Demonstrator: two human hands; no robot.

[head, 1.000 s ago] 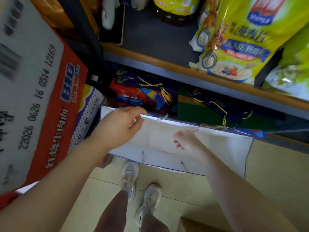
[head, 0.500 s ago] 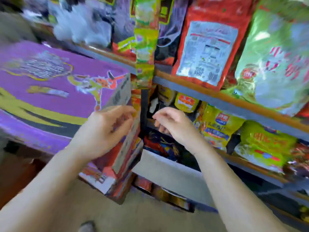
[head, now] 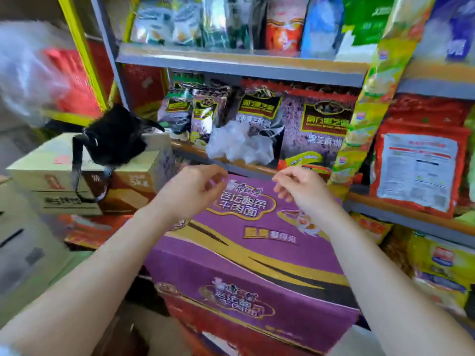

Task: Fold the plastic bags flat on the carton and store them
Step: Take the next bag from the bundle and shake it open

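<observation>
A purple carton point(head: 257, 253) with gold lettering lies flat in front of me. Both my hands hover above its far edge. My left hand point(head: 191, 191) has loosely curled fingers and holds nothing. My right hand point(head: 300, 187) also hangs with curled fingers, empty. A crumpled clear plastic bag point(head: 239, 145) sits on the shelf edge just beyond my hands, apart from them. Another clear plastic bag point(head: 28, 73) shows blurred at the far left.
A black bag point(head: 115, 137) with a strap rests on beige cartons point(head: 51, 176) to the left. Metal shelves point(head: 244, 62) packed with food packets stand behind and to the right. Red cartons lie under the purple one.
The view has swung up from the floor and white sheet to the shelf. My hands have risen from the sheet and now hover empty over the purple carton.
</observation>
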